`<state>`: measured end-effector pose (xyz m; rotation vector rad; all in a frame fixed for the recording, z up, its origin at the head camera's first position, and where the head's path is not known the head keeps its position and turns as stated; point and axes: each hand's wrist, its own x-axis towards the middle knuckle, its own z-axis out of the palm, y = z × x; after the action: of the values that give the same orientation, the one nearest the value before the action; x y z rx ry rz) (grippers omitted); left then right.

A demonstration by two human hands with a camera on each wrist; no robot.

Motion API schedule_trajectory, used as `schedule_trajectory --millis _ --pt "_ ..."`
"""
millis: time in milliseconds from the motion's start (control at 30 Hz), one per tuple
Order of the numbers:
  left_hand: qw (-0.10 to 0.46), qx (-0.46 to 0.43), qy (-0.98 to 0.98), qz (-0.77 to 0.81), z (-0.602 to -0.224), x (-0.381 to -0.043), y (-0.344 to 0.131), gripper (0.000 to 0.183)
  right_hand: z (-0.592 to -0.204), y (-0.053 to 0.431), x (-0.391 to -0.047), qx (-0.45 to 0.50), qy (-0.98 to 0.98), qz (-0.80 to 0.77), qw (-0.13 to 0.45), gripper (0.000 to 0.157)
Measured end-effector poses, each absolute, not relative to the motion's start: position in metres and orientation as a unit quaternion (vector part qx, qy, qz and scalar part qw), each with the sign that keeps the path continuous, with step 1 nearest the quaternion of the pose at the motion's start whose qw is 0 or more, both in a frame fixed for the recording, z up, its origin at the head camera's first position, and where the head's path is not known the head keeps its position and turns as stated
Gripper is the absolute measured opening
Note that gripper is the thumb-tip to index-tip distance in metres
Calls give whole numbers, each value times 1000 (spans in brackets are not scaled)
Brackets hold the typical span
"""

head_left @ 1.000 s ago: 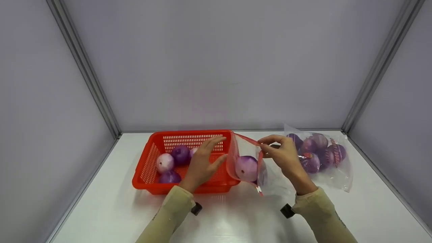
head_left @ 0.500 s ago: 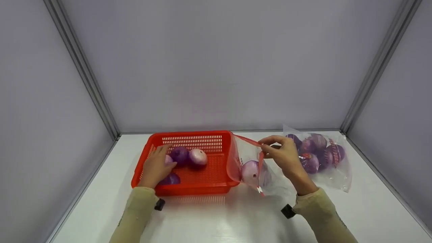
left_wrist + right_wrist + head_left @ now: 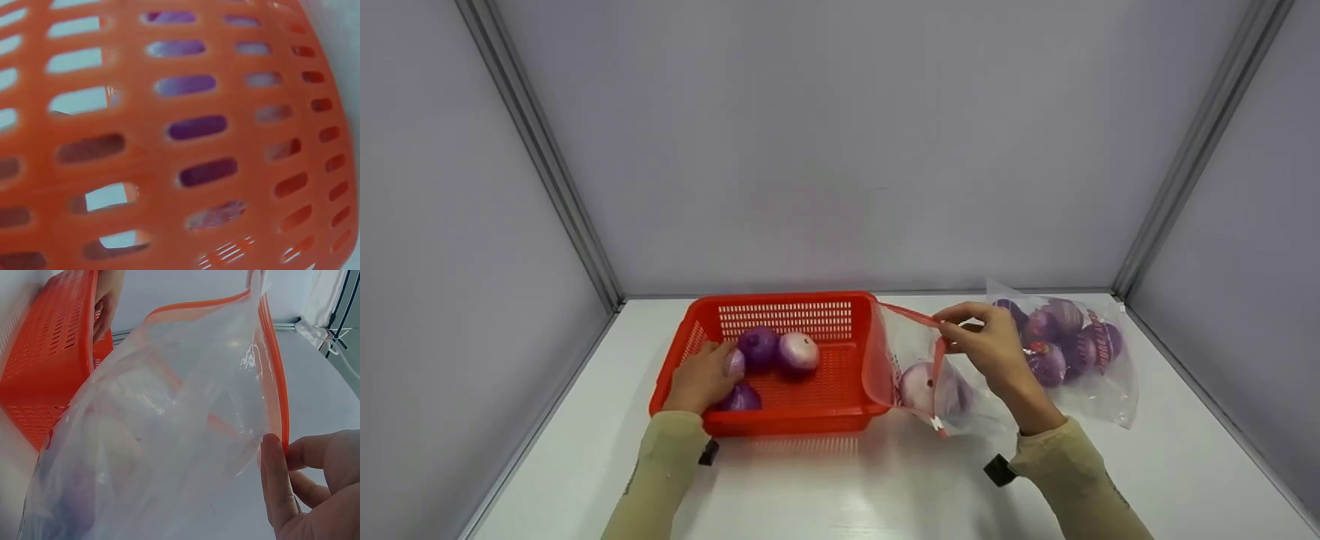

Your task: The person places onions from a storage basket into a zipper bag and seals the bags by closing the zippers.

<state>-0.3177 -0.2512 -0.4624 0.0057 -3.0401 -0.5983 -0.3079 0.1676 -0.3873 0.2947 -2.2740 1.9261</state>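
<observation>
A white table [image 3: 840, 495] bears a red basket [image 3: 817, 421]. Toward three o'clock from it, well apart, lies a filled bag [image 3: 1119, 394] of onions; nearer, against the basket's rim, is an unsealed bag [image 3: 891, 341] with a pale onion [image 3: 916, 386] inside. The right hand [image 3: 986, 337] pinches its red edge at two o'clock. At nine o'clock inside the basket, the left hand [image 3: 701, 376] grips a partly hidden onion [image 3: 736, 362]. Others sit at seven [image 3: 741, 397], eleven [image 3: 758, 346] and two [image 3: 799, 352].
</observation>
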Motion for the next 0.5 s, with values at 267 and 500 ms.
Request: schedule_trajectory --millis 267,500 --pt "-13 -4 -975 -220 -464 -322 -252 59 -387 169 -308 102 -759 639 73 18" --pt "40 -12 -973 -226 -464 -321 -248 59 -390 168 -308 100 -756 643 70 17"
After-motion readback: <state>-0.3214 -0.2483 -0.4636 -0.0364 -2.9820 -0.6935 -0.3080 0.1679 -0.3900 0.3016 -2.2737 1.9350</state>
